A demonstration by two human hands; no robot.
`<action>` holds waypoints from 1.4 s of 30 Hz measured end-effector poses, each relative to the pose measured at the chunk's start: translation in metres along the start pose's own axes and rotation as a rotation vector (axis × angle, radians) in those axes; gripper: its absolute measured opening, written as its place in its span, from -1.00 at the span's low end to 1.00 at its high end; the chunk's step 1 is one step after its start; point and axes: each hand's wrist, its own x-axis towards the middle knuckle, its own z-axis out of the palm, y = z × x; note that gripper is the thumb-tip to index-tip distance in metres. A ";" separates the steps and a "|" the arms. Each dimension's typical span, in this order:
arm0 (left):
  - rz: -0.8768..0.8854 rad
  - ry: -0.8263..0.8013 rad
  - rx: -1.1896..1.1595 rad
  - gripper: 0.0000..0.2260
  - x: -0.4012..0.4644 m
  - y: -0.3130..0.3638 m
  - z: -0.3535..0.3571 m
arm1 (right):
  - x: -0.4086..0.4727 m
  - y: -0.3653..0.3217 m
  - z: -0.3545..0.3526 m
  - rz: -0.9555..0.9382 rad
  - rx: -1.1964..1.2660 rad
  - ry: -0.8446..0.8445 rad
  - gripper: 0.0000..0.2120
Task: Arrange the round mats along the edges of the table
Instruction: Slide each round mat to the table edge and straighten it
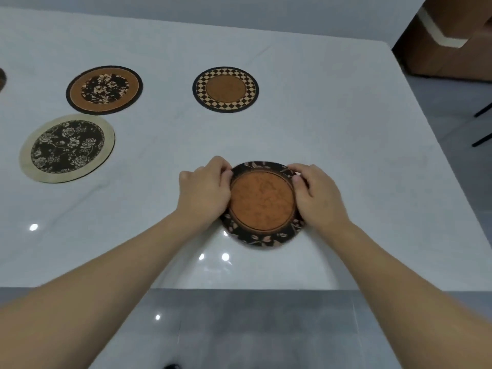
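Observation:
A round mat with a brown centre and a black leaf-patterned rim [262, 206] lies on the white table [332, 155] near its front edge. My left hand [203, 194] grips its left side and my right hand [318, 197] grips its right side, fingers curled over the rim. Further back rests a checker-rimmed mat [225, 89]. At the left lie a brown mat with a dark floral centre [104, 89] and a cream-rimmed dark floral mat [67, 148]. A sliver of another mat [2, 79] shows at the left frame edge.
The table's front edge [239, 288] runs below my forearms, with grey floor beyond it. The right edge slants away toward a brown cabinet [447, 35] at the top right. Thin black legs [483, 126] stand on the floor at the right.

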 end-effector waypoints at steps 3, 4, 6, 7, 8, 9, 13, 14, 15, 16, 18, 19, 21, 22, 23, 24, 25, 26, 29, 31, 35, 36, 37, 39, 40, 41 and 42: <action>0.066 -0.052 -0.025 -0.85 -0.025 0.036 0.024 | -0.027 0.031 -0.029 0.042 -0.051 0.004 -0.73; 0.076 -0.068 -0.034 -0.85 -0.031 0.044 0.031 | -0.035 0.039 -0.035 0.061 -0.061 0.015 -0.73; 0.093 -0.068 -0.032 -0.84 -0.040 0.052 0.039 | -0.047 0.051 -0.041 0.054 -0.109 0.029 -0.73; 0.113 -0.046 -0.024 -0.84 -0.043 0.053 0.040 | -0.052 0.055 -0.041 0.026 -0.141 0.037 -0.72; 0.144 -0.016 -0.011 -0.85 -0.047 0.052 0.041 | -0.056 0.057 -0.040 0.001 -0.165 0.045 -0.72; 0.174 0.013 0.003 -0.86 -0.051 0.051 0.042 | -0.059 0.057 -0.039 -0.014 -0.177 0.054 -0.71; 0.205 0.026 0.034 -0.86 -0.056 0.054 0.043 | -0.060 0.056 -0.039 -0.006 -0.154 0.106 -0.69; 0.209 0.022 0.043 -0.86 -0.056 0.055 0.044 | -0.060 0.055 -0.039 -0.007 -0.148 0.116 -0.69; 0.211 0.021 0.051 -0.86 -0.056 0.055 0.043 | -0.060 0.055 -0.039 -0.014 -0.144 0.123 -0.70; 0.211 0.022 0.057 -0.87 -0.056 0.055 0.043 | -0.061 0.055 -0.039 -0.020 -0.141 0.129 -0.70; 0.203 0.027 0.061 -0.88 -0.057 0.055 0.043 | -0.061 0.054 -0.039 -0.018 -0.140 0.133 -0.70; 0.197 0.028 0.058 -0.89 -0.057 0.055 0.043 | -0.061 0.053 -0.039 -0.013 -0.142 0.132 -0.70; 0.188 0.023 0.046 -0.91 -0.056 0.055 0.043 | -0.061 0.053 -0.040 -0.002 -0.141 0.131 -0.69; 0.186 0.019 0.039 -0.91 -0.056 0.055 0.043 | -0.061 0.052 -0.040 0.003 -0.137 0.128 -0.69; 0.186 0.014 0.036 -0.91 -0.055 0.055 0.042 | -0.061 0.051 -0.040 0.007 -0.131 0.123 -0.69; 0.185 0.011 0.034 -0.92 -0.055 0.054 0.042 | -0.061 0.050 -0.040 0.008 -0.124 0.117 -0.69; 0.183 0.007 0.033 -0.92 -0.054 0.054 0.042 | -0.061 0.050 -0.041 0.007 -0.116 0.114 -0.69; 0.180 0.002 0.032 -0.92 -0.054 0.053 0.042 | -0.061 0.049 -0.041 0.007 -0.109 0.110 -0.68; 0.175 -0.003 0.034 -0.91 -0.055 0.054 0.042 | -0.060 0.050 -0.042 0.003 -0.106 0.092 -0.67; 0.182 -0.004 0.042 -0.91 -0.055 0.054 0.042 | -0.060 0.051 -0.041 0.000 -0.097 0.092 -0.67; 0.196 -0.007 0.065 -0.91 -0.055 0.053 0.042 | -0.058 0.053 -0.040 0.006 -0.093 0.074 -0.67; 0.196 -0.008 0.066 -0.91 -0.055 0.053 0.043 | -0.058 0.054 -0.040 0.009 -0.092 0.069 -0.67; 0.196 -0.007 0.067 -0.91 -0.056 0.053 0.042 | -0.057 0.054 -0.040 0.012 -0.092 0.068 -0.66; 0.197 -0.002 0.071 -0.91 -0.056 0.053 0.043 | -0.057 0.054 -0.040 0.018 -0.091 0.070 -0.66; 0.199 -0.001 0.075 -0.91 -0.056 0.053 0.043 | -0.057 0.054 -0.040 0.019 -0.090 0.071 -0.66; 0.200 -0.002 0.080 -0.91 -0.055 0.053 0.043 | -0.057 0.055 -0.040 0.019 -0.092 0.070 -0.66; 0.200 -0.003 0.085 -0.91 -0.055 0.053 0.044 | -0.057 0.055 -0.039 0.017 -0.095 0.068 -0.66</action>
